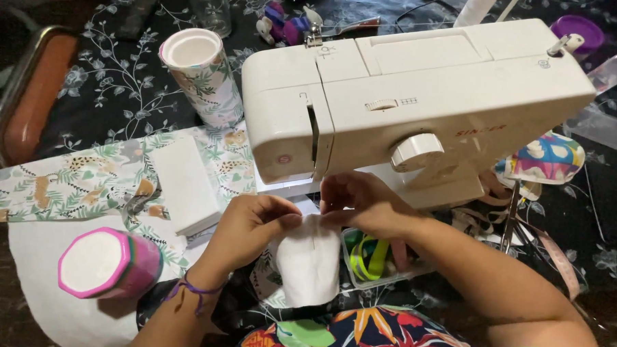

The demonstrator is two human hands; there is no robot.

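White cloth piece (308, 268) held at the sewing machine (407, 102), front table edge.
Left hand (248, 229) and right hand (362, 206) both pinch its top edge; next likely needs feeding under the needle.

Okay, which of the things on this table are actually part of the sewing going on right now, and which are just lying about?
In use:
- white fabric piece, held by both hands: left hand, right hand
- white sewing machine, right behind it

Lying about:
- leaf-print tube
- pink-rimmed tube
- white box
- leaf-print cloth
- clear tray of ribbons
- measuring tape
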